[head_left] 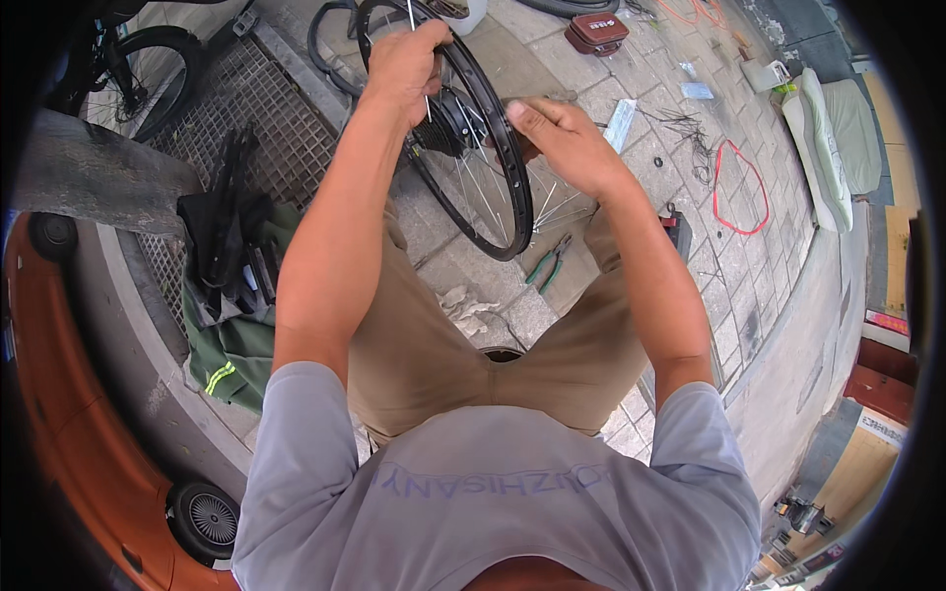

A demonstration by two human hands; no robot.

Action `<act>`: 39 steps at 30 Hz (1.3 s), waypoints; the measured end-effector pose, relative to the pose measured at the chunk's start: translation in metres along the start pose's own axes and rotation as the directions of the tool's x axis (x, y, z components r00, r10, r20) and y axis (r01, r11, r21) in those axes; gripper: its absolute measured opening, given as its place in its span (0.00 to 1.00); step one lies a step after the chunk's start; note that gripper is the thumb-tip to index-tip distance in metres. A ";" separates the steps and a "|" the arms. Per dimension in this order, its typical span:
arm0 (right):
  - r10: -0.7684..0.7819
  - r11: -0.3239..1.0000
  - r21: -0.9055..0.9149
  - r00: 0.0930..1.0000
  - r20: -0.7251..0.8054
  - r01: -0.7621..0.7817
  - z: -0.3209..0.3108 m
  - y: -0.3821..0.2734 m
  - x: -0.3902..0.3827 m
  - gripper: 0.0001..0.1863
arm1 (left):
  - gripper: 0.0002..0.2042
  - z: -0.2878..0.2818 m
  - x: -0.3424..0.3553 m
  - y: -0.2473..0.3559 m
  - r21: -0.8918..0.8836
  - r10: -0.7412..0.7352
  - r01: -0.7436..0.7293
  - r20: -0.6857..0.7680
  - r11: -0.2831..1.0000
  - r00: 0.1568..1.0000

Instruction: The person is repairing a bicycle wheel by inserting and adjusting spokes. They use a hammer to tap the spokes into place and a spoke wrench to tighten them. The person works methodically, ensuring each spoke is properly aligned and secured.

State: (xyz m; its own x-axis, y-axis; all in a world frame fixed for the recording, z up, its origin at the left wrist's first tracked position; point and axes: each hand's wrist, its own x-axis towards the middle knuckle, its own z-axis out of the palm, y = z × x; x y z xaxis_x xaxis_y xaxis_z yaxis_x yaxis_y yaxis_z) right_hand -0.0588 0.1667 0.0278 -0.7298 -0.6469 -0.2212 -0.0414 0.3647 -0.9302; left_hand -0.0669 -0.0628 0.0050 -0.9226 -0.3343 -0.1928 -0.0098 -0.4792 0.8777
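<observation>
A bicycle wheel with a black rim [511,187] stands tilted between my knees. Inside it sits a dark hub with a sprocket cluster [439,134], with several thin silver spokes fanning out. My left hand [404,67] is closed at the far left part of the rim, gripping a pale spoke [428,106] that runs upward past the fingers. My right hand [555,136] closes on the rim's right side, thumb against its outer face; its other fingertips are partly hidden. Green-handled pliers [548,264] lie on the paving below the wheel.
A crumpled whitish cloth [465,309] lies between my legs. To the right are a red loop [740,189], thin black wires [696,148] and pale cushions [826,148]. A maroon case [596,33] sits ahead. At left are a metal grate [251,108], green cloth [232,340] and an orange car [84,433].
</observation>
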 end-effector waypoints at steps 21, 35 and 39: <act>0.020 0.964 0.264 0.997 0.076 -0.040 0.017 0.093 -0.071 0.26 | 0.06 0.005 0.020 0.001 0.140 0.107 -0.090 -0.114 0.986 0.988; -0.082 0.857 0.511 0.997 0.003 0.069 0.010 0.078 -0.081 0.19 | 0.08 0.020 0.034 -0.016 -0.010 -0.128 0.127 -0.078 0.992 0.989; -0.102 0.807 0.586 0.995 0.023 0.069 0.014 0.082 -0.071 0.18 | 0.08 0.009 0.042 -0.021 -0.019 -0.166 0.165 -0.096 0.986 0.981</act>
State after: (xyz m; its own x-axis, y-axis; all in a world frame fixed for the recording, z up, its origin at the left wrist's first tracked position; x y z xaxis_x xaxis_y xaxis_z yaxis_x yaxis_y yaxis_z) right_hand -0.0009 0.2327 -0.0373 -0.7063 -0.6955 -0.1319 0.3162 -0.1433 -0.9378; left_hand -0.1095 -0.0595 -0.0175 -0.8669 -0.3261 -0.3769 -0.1547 -0.5428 0.8255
